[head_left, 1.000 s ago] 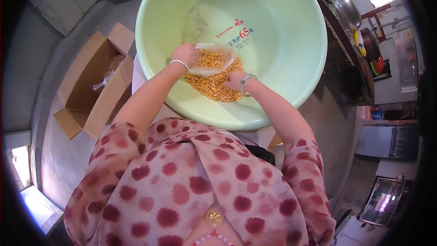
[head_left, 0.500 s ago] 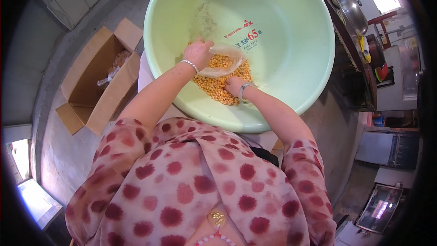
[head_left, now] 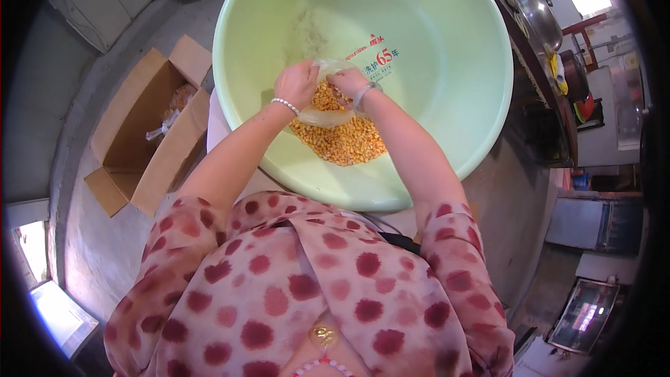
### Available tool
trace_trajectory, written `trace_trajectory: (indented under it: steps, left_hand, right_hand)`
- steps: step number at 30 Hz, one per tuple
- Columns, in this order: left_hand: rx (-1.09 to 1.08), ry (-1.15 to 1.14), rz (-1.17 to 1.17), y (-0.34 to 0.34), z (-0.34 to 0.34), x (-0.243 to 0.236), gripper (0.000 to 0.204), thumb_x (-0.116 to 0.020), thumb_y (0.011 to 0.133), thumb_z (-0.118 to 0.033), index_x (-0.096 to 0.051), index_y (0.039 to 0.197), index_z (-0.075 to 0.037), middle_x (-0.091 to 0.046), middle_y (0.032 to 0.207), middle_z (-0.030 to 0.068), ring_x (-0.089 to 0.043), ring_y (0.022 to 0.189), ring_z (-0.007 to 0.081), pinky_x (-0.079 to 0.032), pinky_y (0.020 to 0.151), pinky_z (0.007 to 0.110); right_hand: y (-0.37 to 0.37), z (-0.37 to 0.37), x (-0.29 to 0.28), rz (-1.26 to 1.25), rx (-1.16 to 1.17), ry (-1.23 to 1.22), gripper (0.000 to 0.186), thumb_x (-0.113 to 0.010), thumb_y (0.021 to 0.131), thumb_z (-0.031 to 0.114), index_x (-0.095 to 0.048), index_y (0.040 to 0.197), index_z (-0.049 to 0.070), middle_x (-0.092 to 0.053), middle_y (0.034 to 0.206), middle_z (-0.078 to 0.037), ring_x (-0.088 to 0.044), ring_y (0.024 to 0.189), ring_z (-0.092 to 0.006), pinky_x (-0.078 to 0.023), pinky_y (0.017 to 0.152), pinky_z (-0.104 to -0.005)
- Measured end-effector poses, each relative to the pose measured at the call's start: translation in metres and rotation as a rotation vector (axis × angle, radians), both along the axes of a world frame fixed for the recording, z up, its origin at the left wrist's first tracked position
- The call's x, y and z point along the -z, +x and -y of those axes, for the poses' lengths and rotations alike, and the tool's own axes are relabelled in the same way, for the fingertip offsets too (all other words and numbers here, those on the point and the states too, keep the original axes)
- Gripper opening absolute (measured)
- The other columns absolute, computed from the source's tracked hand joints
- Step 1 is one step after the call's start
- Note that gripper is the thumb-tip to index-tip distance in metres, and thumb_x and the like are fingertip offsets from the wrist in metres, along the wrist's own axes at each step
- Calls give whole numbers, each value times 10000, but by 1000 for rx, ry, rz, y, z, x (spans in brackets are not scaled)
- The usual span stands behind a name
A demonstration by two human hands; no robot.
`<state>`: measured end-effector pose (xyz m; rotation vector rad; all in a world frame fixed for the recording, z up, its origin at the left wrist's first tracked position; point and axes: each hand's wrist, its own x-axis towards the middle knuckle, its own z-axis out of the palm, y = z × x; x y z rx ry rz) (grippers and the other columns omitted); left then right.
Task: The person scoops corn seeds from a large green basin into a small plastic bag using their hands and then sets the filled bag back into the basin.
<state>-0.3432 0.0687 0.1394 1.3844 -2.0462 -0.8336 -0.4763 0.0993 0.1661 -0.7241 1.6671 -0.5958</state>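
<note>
Fingers (head_left: 308,72) (L) holding bag (head_left: 326,118), tips obsc.

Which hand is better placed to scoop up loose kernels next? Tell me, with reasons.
The right hand, probably: it is at the mouth of the clear bag, near the loose kernels, while the left hand holds the bag's rim.

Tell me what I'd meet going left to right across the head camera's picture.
Open brown cardboard box, bare left hand, clear plastic bag holding yellow corn kernels, bare right hand, shiny round silver metal cookware.
</note>
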Motion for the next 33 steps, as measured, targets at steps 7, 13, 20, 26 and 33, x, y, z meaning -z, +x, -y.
trace_trajectory:
  steps: [7, 13, 20, 26, 33]
  left_hand:
    - [-3, -25, -9, -3, -4, -3, 294, -386, 819, -307, -565, 809, -75, -577, 730, 170, -543, 696, 356, -430, 611, 434]
    - [-6, -56, -12, 2, -4, 2, 229, -524, 758, -289, -579, 769, -67, -574, 665, 146, -542, 633, 327, -426, 564, 397]
    - [-39, -8, 52, 4, 2, 4, 195, -515, 751, -263, -580, 748, -78, -580, 705, 146, -555, 686, 323, -442, 605, 407]
    - [5, -40, 92, 0, -3, -1, 234, -522, 753, -297, -573, 779, -70, -583, 735, 154, -555, 698, 326, -443, 614, 399]
    - [73, 80, 272, 9, -13, -21, 382, -589, 656, -319, -533, 930, -58, -600, 807, 147, -580, 761, 287, -459, 669, 368]
  right_hand:
    - [-22, 28, 57, -102, 235, -151, 181, -530, 791, 187, -536, 947, 95, -532, 790, -54, -515, 638, -183, -425, 474, -314]
    - [-17, 8, 17, -51, 282, -37, 268, -473, 800, 121, -504, 1048, 24, -534, 1026, -87, -512, 906, -218, -458, 710, -376]
    - [-51, -38, 0, -135, -303, -140, 153, -446, 736, -6, -586, 798, -2, -595, 766, -120, -602, 665, -171, -498, 530, -254]
    - [-31, -71, 22, -813, -953, -61, 287, -533, 749, 269, -603, 879, 23, -604, 815, -174, -595, 760, -249, -471, 678, -334]
    - [13, -76, 33, -833, -774, 0, 424, -551, 728, 354, -568, 977, 11, -584, 931, -182, -569, 846, -296, -442, 765, -343]
